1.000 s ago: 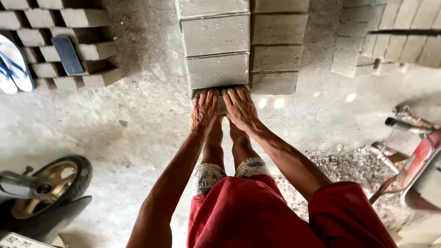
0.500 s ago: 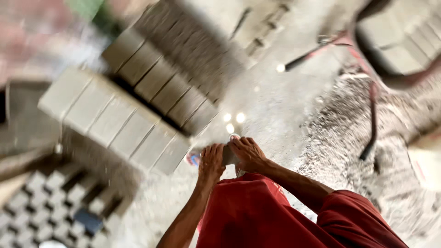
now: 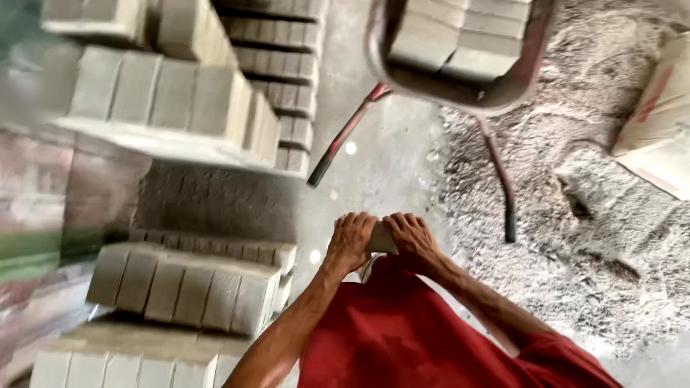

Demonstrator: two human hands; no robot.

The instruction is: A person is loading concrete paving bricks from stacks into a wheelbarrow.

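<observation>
both hands (image 3: pixel 381 241) grip grey block (image 3: pixel 381 239) w/ wheelbarrow (image 3: pixel 460 86) ahead.

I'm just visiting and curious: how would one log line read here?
left hand: on block | right hand: on block | block: between hands | wheelbarrow: ahead

Pale grey concrete block (image 3: pixel 382 239), mostly hidden, held level at waist height

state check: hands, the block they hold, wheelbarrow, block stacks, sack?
left hand: gripping block, left end
right hand: gripping block, right end
block: held off the ground between both hands
wheelbarrow: loaded with blocks
block stacks: rows standing on edge
sack: lying on the sand
</observation>
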